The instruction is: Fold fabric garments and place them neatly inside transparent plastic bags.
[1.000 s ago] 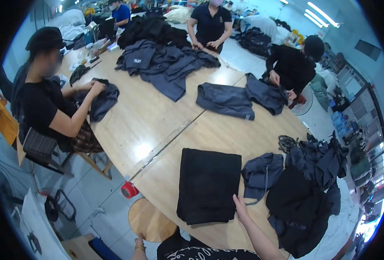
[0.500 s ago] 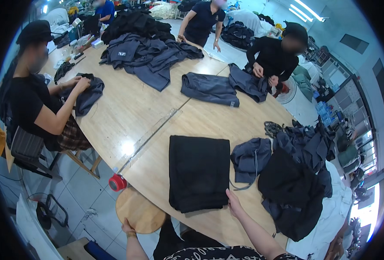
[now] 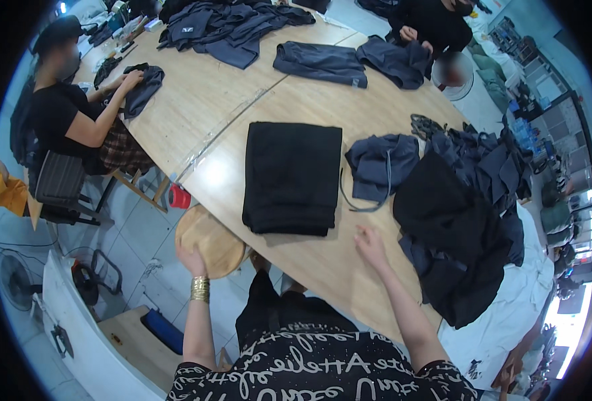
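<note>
At the lower left, my left hand (image 3: 191, 259) grips the edge of a round wooden stool (image 3: 217, 242) beside the table. Gold bangles circle that wrist. My right hand (image 3: 370, 246) is over the table's near part, fingers apart and nothing in them. Ahead and to its left lies a neatly squared stack of folded black cloth (image 3: 292, 177). A dark grey garment with a drawstring (image 3: 382, 167) lies beyond the right hand. Just to the right is a loose heap of black cloth (image 3: 443, 220) with grey pieces beneath.
The wooden table (image 3: 202, 87) has a taped seam. Grey garments (image 3: 219, 33) are piled at its far side, with folded trousers (image 3: 317, 61) nearby. One person (image 3: 75, 107) handles cloth at left, another (image 3: 436, 27) at far right. A red object (image 3: 179, 196) hangs at the table edge.
My right hand has let go of the black stack's near right corner and rests apart from it. My left hand stays on the stool. The view has tilted downward.
</note>
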The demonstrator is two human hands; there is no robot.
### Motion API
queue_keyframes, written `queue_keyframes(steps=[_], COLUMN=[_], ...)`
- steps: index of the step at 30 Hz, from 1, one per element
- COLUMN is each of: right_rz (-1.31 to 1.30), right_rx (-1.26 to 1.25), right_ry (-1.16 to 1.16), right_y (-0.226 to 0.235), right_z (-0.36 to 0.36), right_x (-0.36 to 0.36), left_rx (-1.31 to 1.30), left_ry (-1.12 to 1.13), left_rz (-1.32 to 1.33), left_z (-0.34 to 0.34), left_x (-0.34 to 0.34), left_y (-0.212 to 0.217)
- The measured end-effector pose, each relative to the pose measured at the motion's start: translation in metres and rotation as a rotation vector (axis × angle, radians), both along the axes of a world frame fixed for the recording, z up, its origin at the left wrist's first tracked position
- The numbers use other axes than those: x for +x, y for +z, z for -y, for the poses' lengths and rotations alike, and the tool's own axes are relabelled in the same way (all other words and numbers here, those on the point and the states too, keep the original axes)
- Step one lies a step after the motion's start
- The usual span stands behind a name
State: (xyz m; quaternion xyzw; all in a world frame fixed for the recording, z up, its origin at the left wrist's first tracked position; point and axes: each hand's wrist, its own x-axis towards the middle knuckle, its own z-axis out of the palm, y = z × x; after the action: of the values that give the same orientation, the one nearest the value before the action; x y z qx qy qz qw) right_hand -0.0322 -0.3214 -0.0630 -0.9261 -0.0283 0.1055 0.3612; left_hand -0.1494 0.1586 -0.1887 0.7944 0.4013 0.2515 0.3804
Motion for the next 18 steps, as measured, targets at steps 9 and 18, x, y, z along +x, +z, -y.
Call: queue_keyframes(steps=[9,18], right_rz=[0.437,0.217], right_rx=[-0.354,-0.955], right_ry=[0.324,0.062], right_y=[-0.01,0.001], right_z=[-0.005,0.081], right_x=[0.067,0.155], left_rx=[0.636,0.838], left_ry=[-1.167,-1.218], left_rz=[-0.062,-0.334], left_z=[0.194,0.23], left_x=[0.111,0.123], left_y=[0.178,0.144])
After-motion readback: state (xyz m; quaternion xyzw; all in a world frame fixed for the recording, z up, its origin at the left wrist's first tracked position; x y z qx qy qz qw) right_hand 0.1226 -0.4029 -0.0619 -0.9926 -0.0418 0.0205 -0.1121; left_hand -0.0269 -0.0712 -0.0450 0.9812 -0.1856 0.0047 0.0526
